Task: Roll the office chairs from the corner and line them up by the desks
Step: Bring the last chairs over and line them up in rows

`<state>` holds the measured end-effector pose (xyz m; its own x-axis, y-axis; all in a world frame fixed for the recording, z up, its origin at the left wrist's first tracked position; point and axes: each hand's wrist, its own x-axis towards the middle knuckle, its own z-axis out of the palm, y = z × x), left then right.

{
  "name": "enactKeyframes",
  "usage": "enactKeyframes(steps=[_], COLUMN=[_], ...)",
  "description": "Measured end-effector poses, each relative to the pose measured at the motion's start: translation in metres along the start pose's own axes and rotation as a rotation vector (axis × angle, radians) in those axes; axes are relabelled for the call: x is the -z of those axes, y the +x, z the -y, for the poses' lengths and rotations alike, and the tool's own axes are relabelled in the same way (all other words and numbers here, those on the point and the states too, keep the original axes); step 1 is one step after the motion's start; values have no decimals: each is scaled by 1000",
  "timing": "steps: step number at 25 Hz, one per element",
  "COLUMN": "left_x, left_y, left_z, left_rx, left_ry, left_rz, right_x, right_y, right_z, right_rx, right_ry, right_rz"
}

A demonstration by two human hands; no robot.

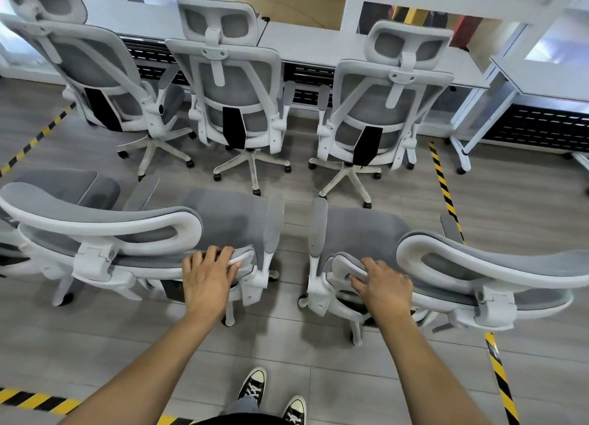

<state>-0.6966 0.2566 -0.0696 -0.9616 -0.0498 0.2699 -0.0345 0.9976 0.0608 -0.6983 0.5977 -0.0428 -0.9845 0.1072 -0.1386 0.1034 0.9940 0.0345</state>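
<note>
Currently your left grip clasps the left chair by its backrest rim, right grip the right chair, seats just ahead. Pushed together, either may swerve into the parked chairs at the bench.

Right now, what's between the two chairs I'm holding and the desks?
In the head view, three more chairs stand in a row, backs toward you, right at the desks; grey floor separates them from the held chairs.
</note>
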Motion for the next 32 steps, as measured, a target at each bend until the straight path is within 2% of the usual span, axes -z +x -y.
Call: enactKeyframes(steps=[9, 21, 26, 32], left_x=[-1, -5, -6, -3], left_y=[-1, -1, -5, -3], left_z=[-2, -6, -11, -18], left_rx=[14, 25, 31, 39], left_ry=[5, 21, 24, 23], left_rz=[29, 57, 51, 76], right_x=[-2, -17, -16, -14], right_y=[-6, -18, -13, -14], right_z=[-10, -16, -17, -22], right_rx=[9, 113, 143, 82], right_ry=[-31, 16, 34, 13], right_rz=[2, -245, -252, -195])
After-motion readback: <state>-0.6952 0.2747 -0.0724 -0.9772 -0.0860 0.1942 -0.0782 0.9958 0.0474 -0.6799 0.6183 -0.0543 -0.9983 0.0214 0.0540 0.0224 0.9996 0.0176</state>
